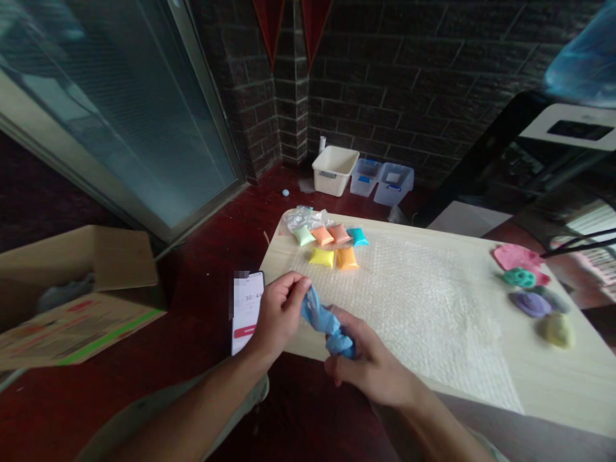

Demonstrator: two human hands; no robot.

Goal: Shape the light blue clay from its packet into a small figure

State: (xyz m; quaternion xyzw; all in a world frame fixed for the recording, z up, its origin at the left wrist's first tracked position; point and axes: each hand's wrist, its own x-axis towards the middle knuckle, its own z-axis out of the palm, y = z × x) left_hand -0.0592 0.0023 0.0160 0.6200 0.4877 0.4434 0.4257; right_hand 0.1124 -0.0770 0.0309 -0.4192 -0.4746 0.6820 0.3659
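Observation:
My left hand [283, 307] pinches the upper end of a soft strip of blue modelling clay [318, 317]. Part of that strip looks glossy, perhaps with its plastic wrapper still on; I cannot tell for sure. Around the lower, lumpy end, my right hand [362, 353] is closed, hiding some of it. Both hands are above the table's near edge. Beyond them lie small clay packets: yellow [322, 257], golden orange [347, 258], pale green [303, 235], orange [323, 235], salmon [339, 233] and turquoise [358, 237].
Bubble wrap [414, 295] covers much of the table [572, 385]. Pink [518, 258], green [519, 277], purple [532, 304] and yellowish [558, 330] clay pieces sit at right. A phone [246, 314] stands out at left, near a cardboard box [72, 314]. Bins [334, 170] are behind.

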